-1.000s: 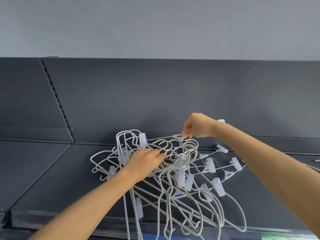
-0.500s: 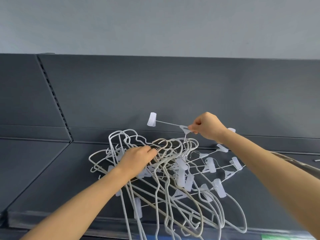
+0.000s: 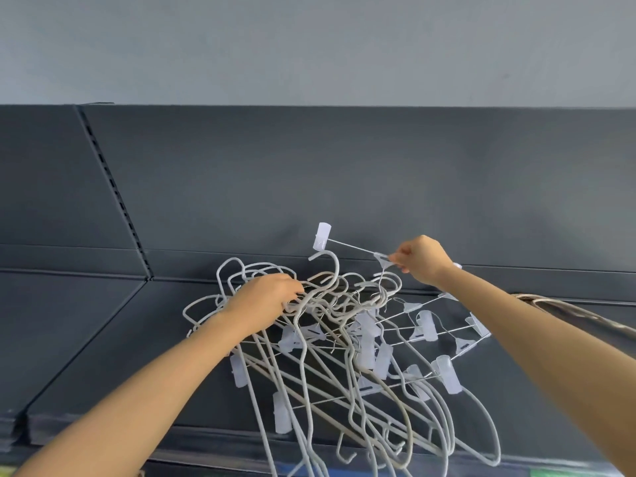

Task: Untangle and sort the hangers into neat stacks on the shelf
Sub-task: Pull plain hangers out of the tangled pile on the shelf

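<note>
A tangled pile of white and beige hangers (image 3: 344, 359) lies on the dark shelf (image 3: 89, 352), some wire ones, some with translucent clips. My right hand (image 3: 421, 258) pinches the centre piece of a clip hanger (image 3: 347, 244) and holds it tilted above the back of the pile, its left clip sticking up against the back panel. My left hand (image 3: 266, 296) grips the bunched hooks at the pile's upper left. Several hanger ends hang over the shelf's front edge.
A dark back panel (image 3: 344, 173) with a slotted upright (image 3: 113, 191) rises behind the shelf. A neighbouring shelf section lies to the left. Something brownish and blurred (image 3: 571, 313) shows past my right forearm. A pale wall is above.
My right hand has lifted the clip hanger up out of the pile and drawn it to the right. My left hand shifted slightly left while holding the hooks down.
</note>
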`<state>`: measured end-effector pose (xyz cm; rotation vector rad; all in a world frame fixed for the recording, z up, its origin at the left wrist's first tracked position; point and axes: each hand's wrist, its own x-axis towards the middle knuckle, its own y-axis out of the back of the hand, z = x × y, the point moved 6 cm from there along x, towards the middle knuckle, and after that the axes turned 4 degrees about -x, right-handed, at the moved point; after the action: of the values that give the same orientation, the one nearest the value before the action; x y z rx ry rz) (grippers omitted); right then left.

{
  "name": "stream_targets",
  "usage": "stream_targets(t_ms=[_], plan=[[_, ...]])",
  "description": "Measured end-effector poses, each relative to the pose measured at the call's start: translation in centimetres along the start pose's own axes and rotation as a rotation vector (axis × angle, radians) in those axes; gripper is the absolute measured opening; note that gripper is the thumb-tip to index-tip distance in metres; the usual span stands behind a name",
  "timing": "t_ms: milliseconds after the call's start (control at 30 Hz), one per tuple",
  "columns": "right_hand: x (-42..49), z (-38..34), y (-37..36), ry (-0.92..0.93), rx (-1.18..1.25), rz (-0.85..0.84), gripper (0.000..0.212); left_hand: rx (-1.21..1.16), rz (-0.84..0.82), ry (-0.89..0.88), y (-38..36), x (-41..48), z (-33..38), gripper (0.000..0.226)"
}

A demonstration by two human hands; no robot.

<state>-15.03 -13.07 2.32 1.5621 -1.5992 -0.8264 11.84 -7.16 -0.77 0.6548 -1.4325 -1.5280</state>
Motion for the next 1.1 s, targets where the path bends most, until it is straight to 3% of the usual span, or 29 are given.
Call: stream_targets(t_ms=[233,300,500,633,767,900,1033,1100], plan=[[-0.4,1.7,-1.2,-0.034,-0.041,-0.001,0.031,-0.034,-0.116,0.032,-0.7,-0.1,0.7,0.022],[-0.8,1.7,-1.4,-0.004,-0.032,-0.006,0.018,-0.034,-0.141,0.051,-0.9,-0.1,0.8,0.021],[-3.7,-0.4,-0.7,0.123,0.040,0.096,0.020,0.050,-0.046,0.016,0.7,1.1,2.7,0.017],[-6.1,-2.4,-0.6,0.137,0.259,-0.008,0.021,0.153,0.036,0.022,3.0,3.2,4.0,0.015],[-9.2,-4.5,-0.8,0.181,0.426,-0.167,0.032,0.125,0.090,0.137,5.5,4.8,3.5,0.020],[-11.2,-6.3,-0.4,0.289,0.275,-0.178,0.052,0.052,0.119,0.287,6.2,5.3,2.4,0.022],[-12.3,-6.1,-1.2,0.323,-0.100,-0.235,0.110,-0.088,0.075,0.343,4.6,5.4,2.0,0.028],[-13.2,-5.6,-2.3,0.393,-0.400,-0.175,0.125,-0.212,0.064,0.356,4.0,5.5,2.1,0.034]])
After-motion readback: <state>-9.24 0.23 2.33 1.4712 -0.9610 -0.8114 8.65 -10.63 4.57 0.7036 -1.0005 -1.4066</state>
